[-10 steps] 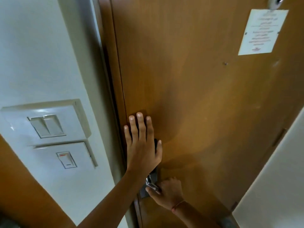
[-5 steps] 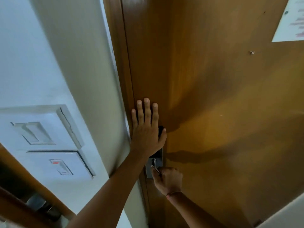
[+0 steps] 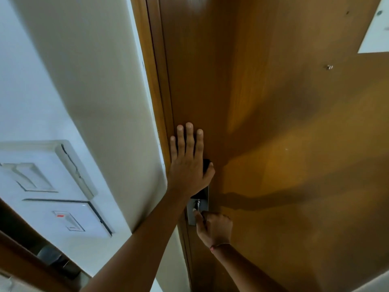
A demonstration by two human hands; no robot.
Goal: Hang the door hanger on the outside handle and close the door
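The brown wooden door (image 3: 273,123) fills the right of the view, its edge against the wooden frame (image 3: 156,81). My left hand (image 3: 188,163) lies flat on the door above the lock, fingers spread and pointing up, covering a black part of the lock. My right hand (image 3: 214,226) is closed around the inside handle just below the metal lock plate (image 3: 192,209); the handle itself is mostly hidden in the fist. The door hanger and the outside handle are not in sight.
A white wall (image 3: 84,81) stands left of the frame, with a double light switch (image 3: 31,175) and a second switch panel (image 3: 67,220) below it. A white paper notice (image 3: 376,32) is fixed at the door's upper right.
The view has closed in on the door and tilted. Both hands keep their places: left palm on the door, right hand on the handle.
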